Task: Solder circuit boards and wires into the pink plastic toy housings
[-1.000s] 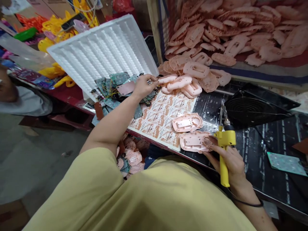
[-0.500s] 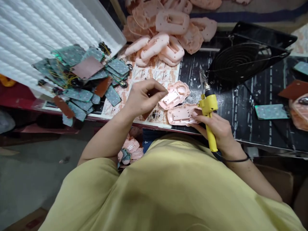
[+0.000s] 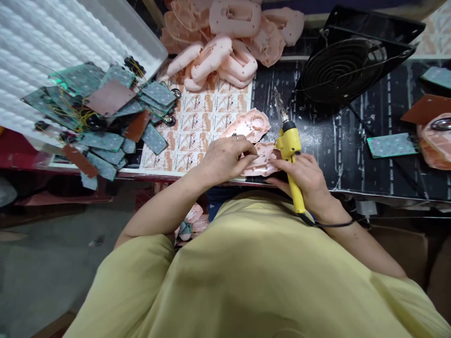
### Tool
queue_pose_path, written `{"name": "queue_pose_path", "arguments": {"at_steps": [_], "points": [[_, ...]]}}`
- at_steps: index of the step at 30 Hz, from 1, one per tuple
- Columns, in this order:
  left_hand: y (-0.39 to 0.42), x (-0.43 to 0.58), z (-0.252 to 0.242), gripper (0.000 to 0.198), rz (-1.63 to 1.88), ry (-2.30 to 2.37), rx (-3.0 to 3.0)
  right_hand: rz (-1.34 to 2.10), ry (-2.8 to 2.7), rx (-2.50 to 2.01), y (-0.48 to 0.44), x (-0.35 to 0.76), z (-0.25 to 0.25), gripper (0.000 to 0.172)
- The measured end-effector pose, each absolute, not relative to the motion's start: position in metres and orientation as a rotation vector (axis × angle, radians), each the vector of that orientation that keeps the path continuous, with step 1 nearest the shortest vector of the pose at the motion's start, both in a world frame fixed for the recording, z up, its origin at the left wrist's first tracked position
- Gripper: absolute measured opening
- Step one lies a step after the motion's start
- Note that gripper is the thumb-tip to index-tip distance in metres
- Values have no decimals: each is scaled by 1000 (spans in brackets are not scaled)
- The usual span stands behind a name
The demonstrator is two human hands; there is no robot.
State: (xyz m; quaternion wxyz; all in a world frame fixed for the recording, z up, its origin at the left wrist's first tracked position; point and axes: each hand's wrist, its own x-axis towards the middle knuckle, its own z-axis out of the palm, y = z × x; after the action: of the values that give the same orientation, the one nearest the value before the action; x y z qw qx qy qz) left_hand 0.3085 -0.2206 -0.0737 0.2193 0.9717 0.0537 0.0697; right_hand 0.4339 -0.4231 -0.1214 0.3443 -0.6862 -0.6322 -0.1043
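My right hand (image 3: 310,180) is closed round a yellow soldering gun (image 3: 291,145), its metal tip pointing up and away from me. The thumb and fingers of that same hand also hold the right end of a pink plastic shell half (image 3: 266,164) at the table's front edge. Over this shell's left part, my left hand (image 3: 229,157) is pinched, with a ring on one finger. A thin dark sliver shows at its fingertips, too small to name. Just beyond lies a second pink shell half (image 3: 259,123), inner side up, partly behind my left hand.
Green circuit boards (image 3: 102,141) with yellow wires lie heaped on the left, against a white ribbed foam sheet (image 3: 81,37). Pink shells (image 3: 236,21) are piled at the back. A black fan (image 3: 341,75) stands back right, with a single board (image 3: 392,146) before it.
My left hand has moved right and down from above the far shell to the near shell. The right hand still holds the soldering gun and the shell. The view has shifted slightly.
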Motion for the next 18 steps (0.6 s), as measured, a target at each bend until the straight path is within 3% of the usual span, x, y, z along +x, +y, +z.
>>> {"name": "queue_pose_path", "arguments": {"at_steps": [6, 13, 18], "points": [[-226, 311, -80, 20, 271, 108, 2775, -432, -1617, -1854, -418, 431, -126, 26], [-230, 312, -81, 20, 359, 29, 2786, -404, -1554, -1684, -446, 444, -96, 33], [-236, 313, -84, 24, 373, -1, 2811, -596, -1467, -1778, -506, 457, -85, 64]]}}
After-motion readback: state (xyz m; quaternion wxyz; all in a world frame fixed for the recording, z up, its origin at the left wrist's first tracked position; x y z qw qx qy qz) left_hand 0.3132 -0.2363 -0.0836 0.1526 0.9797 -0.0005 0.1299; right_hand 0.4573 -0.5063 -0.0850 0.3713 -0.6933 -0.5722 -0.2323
